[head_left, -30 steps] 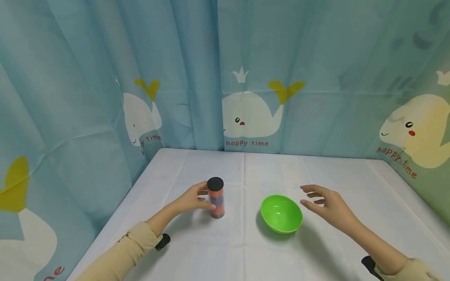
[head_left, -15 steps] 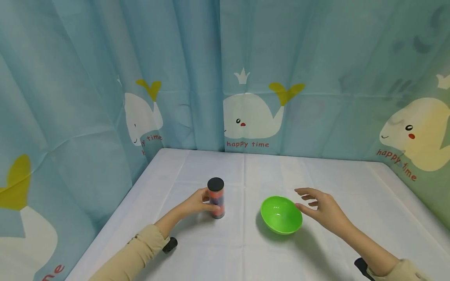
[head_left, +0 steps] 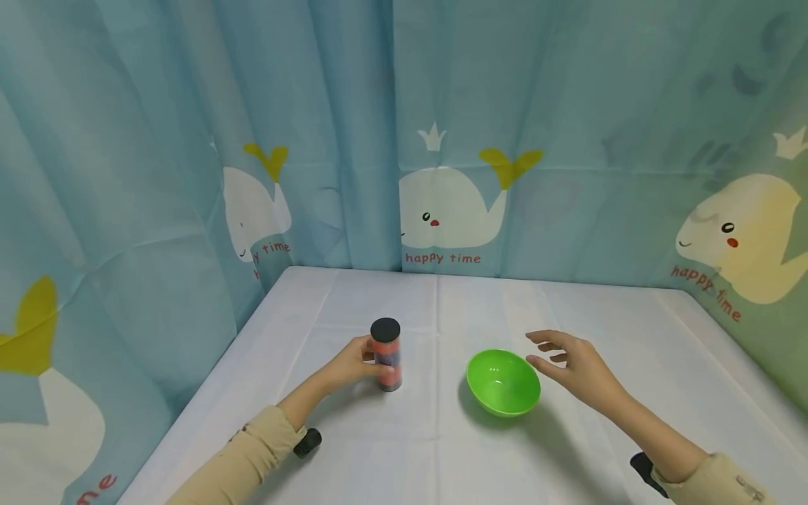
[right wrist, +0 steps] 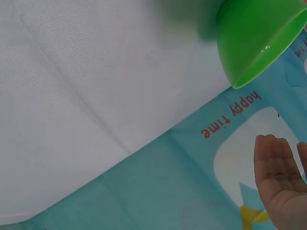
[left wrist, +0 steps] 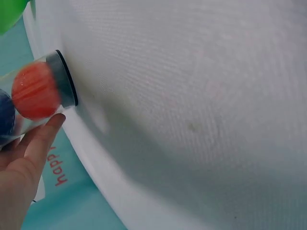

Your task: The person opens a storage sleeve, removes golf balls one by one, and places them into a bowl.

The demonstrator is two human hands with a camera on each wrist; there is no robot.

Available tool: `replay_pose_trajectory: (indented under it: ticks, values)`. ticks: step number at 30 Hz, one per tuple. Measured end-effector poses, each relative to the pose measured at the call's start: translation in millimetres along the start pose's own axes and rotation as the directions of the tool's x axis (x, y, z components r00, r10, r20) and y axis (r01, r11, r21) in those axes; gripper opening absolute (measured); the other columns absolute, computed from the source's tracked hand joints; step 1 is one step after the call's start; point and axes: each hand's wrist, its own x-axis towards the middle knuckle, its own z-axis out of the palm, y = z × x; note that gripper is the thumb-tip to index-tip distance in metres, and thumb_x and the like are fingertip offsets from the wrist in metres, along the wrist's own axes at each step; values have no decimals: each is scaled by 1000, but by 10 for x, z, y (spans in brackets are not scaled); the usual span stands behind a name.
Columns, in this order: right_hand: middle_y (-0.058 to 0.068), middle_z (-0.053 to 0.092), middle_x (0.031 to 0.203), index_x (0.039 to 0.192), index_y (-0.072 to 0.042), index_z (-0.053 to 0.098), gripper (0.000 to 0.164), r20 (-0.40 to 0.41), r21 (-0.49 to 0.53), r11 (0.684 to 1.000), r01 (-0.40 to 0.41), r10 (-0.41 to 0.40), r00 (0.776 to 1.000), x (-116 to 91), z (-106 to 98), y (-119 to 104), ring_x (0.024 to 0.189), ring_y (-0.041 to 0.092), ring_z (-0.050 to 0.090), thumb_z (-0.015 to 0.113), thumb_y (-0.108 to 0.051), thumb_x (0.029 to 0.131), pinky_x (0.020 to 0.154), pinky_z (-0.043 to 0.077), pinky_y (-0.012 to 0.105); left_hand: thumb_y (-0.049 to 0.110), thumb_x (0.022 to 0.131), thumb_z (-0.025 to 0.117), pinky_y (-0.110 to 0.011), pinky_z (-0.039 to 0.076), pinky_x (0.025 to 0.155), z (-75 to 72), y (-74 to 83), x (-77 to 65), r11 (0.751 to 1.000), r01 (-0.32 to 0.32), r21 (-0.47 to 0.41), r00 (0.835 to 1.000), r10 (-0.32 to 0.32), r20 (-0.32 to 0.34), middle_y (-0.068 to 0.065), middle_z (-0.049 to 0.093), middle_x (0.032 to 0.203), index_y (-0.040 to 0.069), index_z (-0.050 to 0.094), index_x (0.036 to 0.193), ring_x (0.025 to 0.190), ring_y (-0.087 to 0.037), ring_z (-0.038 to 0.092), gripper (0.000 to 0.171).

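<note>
In the head view, a clear tube of balls with a black lid stands upright on the table. My left hand grips it from the left, thumb in front and fingers partly hidden behind. The left wrist view shows a red ball and a dark blue ball through the tube's wall, with a fingertip against its side. Right of the tube sits a bright green bowl. My right hand hovers beside its right rim, fingers relaxed and holding nothing; a gap to the bowl shows in the right wrist view.
A white cloth covers the table. Blue curtains with printed whales hang along the back and both sides, meeting the table's edges. Black wrist devices are worn under both forearms.
My left hand has moved slightly right and closed round the tube, which stays in place. My right hand has come left, nearer the bowl's rim. The bowl has not moved.
</note>
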Motion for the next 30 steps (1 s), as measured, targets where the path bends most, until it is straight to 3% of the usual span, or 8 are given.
replay_pose_trajectory:
  ticks: [8, 16, 24, 30]
  values:
    - [15, 68, 109, 114, 0, 63, 33, -11, 15, 1000, 5, -5, 1000, -4, 25, -21, 95, 31, 66, 70, -9, 83, 74, 56, 35, 5, 79, 73, -49, 44, 99, 15, 37, -30, 1000, -19, 6, 1000, 19, -3, -25, 60, 117, -8, 55, 118, 111, -36, 58, 45]
    - [18, 69, 103, 111, 2, 64, 32, -140, -36, 999, 7, -12, 990, 29, 57, -69, 89, 31, 66, 71, -4, 80, 72, 56, 40, 7, 78, 75, -46, 47, 92, 70, 125, -34, 998, -45, 45, 996, 48, -71, -23, 63, 115, -6, 58, 118, 104, -33, 61, 45]
    - [18, 69, 104, 111, 1, 64, 31, -124, 13, 1000, -8, 10, 992, 117, 60, -145, 91, 33, 66, 71, -8, 82, 74, 56, 41, 10, 78, 77, -39, 50, 87, 90, 294, -17, 999, -4, 34, 991, 9, -135, -19, 63, 116, 0, 58, 122, 103, -25, 58, 49]
    - [16, 69, 101, 111, 1, 64, 30, -133, 75, 996, -39, 48, 990, 104, 119, -191, 89, 30, 66, 70, -7, 83, 74, 57, 38, 13, 79, 76, -37, 49, 88, 137, 341, -23, 999, -27, 21, 994, 29, -105, -21, 60, 122, -2, 54, 129, 105, -26, 59, 57]
